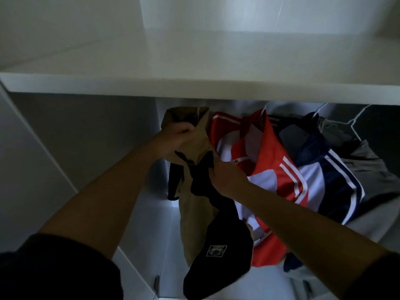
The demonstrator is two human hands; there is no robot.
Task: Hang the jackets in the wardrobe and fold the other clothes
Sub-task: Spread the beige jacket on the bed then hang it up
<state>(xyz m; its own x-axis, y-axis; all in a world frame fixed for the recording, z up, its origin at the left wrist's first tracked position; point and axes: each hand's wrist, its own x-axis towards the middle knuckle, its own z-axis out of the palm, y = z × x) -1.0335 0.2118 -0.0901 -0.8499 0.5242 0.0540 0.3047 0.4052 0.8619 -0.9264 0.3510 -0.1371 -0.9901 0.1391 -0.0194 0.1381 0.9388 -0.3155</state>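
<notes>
**Tan jacket at the left end of the wardrobe row**

So right beside it there's a red and white jacket (277, 169) with stripes down the sleeve, pressed up against the tan one. Next comes a navy and white jacket (331, 180), and something grey (368, 167) further right. The white shelf (194, 83) runs across the whole view, and its front edge hides whatever the clothes hang from, so I can't tell about hangers.

Inside, the wardrobe is white and pretty dim, with a plain left side wall (65, 137). Dark floor tiles (381, 124) with pale hexagon lines peek out under the shelf's right end.

The tan and black jacket (192, 215) sits under the middle of the shelf, leftmost in the row. It has a tan collar up top and a black panel down the front, with a small square logo patch (216, 250) near the bottom. The left hand (178, 138) is clamped round the tan fabric by the collar. The right hand (227, 178) is lower, fingers curled into the black panel's edge.
</notes>
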